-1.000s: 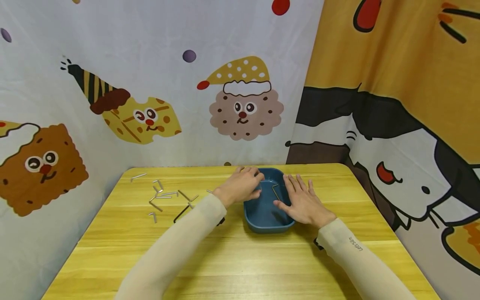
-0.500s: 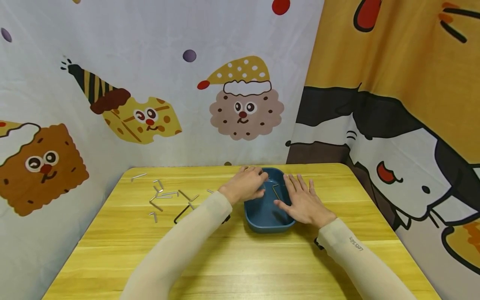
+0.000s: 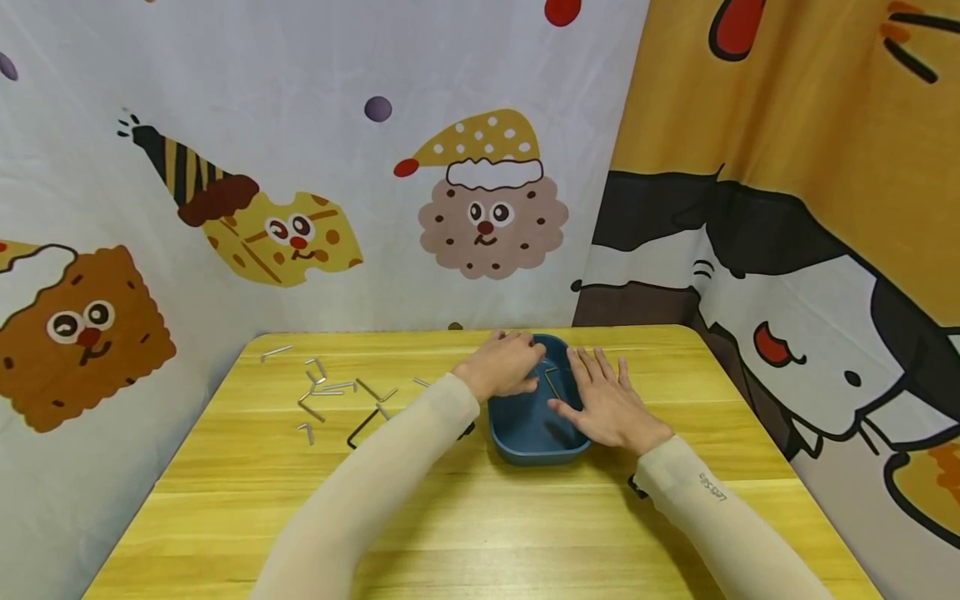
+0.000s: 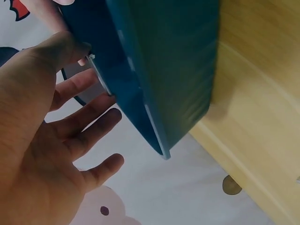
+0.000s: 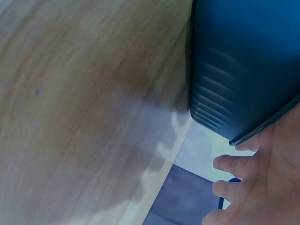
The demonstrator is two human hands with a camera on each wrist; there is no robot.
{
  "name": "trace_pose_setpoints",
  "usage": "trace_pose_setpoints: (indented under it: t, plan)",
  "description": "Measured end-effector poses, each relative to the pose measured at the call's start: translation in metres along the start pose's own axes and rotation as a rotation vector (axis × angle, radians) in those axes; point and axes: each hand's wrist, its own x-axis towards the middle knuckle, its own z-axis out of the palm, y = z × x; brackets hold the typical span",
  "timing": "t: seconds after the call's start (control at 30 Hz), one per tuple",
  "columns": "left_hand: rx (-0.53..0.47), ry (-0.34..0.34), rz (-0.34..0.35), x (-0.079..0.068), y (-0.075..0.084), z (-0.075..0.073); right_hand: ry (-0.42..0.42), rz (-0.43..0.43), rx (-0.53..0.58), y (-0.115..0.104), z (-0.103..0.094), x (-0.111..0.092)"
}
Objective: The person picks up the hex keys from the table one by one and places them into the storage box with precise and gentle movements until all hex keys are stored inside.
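In the head view a blue plastic box [image 3: 536, 433] stands on the wooden table, one L-shaped hex key [image 3: 553, 383] lying inside it. My left hand [image 3: 501, 367] is over the box's left rim, palm down. The left wrist view shows a small silver hex key [image 4: 100, 77] between that hand's thumb and fingertips, just above the rim. My right hand [image 3: 611, 410] rests on the box's right rim, its fingers straight and spread. From the right wrist view, its fingers [image 5: 232, 164] reach past the box's outer wall [image 5: 234, 79].
Several loose hex keys [image 3: 330, 389] lie scattered on the left part of the table [image 3: 465, 525], one of them a black hex key [image 3: 363, 428]. A printed cartoon curtain [image 3: 360, 167] hangs close behind the table's back edge.
My left hand has moved a little to the right, farther over the box, with the hex key. The right hand and the box stay in place.
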Motion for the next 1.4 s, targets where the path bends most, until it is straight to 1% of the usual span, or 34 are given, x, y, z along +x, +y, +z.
trace_pose_setpoints:
  t: [0.33,0.57,0.7,0.73,0.8,0.93,1.03,1.2,1.33,1.4]
  plan:
    - [0.049,-0.074,-0.022,0.014,0.009,-0.004,-0.011,0.003,-0.015,-0.001,-0.002,-0.001]
    - [0.037,-0.110,-0.024,0.021,0.013,-0.007,-0.012,0.004,-0.009,-0.001,-0.002,-0.001]
    - [0.048,-0.136,-0.027,0.028,0.013,-0.007,-0.011,0.002,-0.010,0.000,-0.002,-0.001]
    - [0.055,-0.148,-0.031,0.031,0.013,-0.005,-0.012,0.001,-0.011,0.000,-0.002,-0.001]
    - [0.037,-0.170,-0.039,0.041,0.009,0.003,-0.012,0.002,-0.010,0.000,-0.002,-0.001]
    - [-0.008,-0.219,-0.051,0.065,0.000,0.028,-0.014,0.002,-0.009,-0.001,-0.002,-0.001]
    - [-0.023,-0.241,-0.054,0.076,-0.005,0.039,-0.015,0.002,-0.007,-0.002,-0.002,-0.001]
    - [-0.015,-0.238,-0.073,0.069,0.000,0.033,-0.011,0.003,-0.005,-0.002,-0.003,0.000]
    - [-0.013,-0.221,-0.063,0.051,0.005,0.016,-0.011,0.003,-0.013,-0.001,-0.003,-0.001]
    - [-0.017,-0.211,-0.056,0.043,0.006,0.011,-0.010,0.004,-0.018,-0.001,-0.002,-0.001]
